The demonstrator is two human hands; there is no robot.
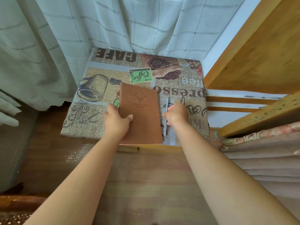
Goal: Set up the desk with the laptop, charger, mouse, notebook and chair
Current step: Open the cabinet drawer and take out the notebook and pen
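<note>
Looking down from your head camera, you see pale checked curtains [65, 38] hanging from nine o'clock round to twelve, their hems falling behind the surface [97, 73]. That surface is covered in a burlap-look cloth printed with coffee motifs: a tipped mug at its ten o'clock, the word CAFE upside down along the far edge, a green stamp near the middle.

Your left hand [117, 120] reaches in from seven o'clock and grips the brown notebook [140, 111] by its left edge, thumb lying across the cover and the other fingers curled underneath. The notebook bears an embossed stag head and a line of lettering; it sits near the centre of the cloth, its near corner jutting past the front edge of the surface. Whether it lies flat or is slightly lifted, you cannot tell.

Just right of the notebook, at about one o'clock from it, your right hand [176, 113] comes in from five o'clock with fingers clenched round a slim grey pen [165, 114], which runs roughly parallel to the notebook's right edge and shows above and below the fist.

Further right, from one to three o'clock, slanted wooden boards [259, 51] frame the scene, and at four o'clock folded fabric with a patterned trim [259, 153] lies beneath them. A wooden floor [146, 176] shows below your forearms.
</note>
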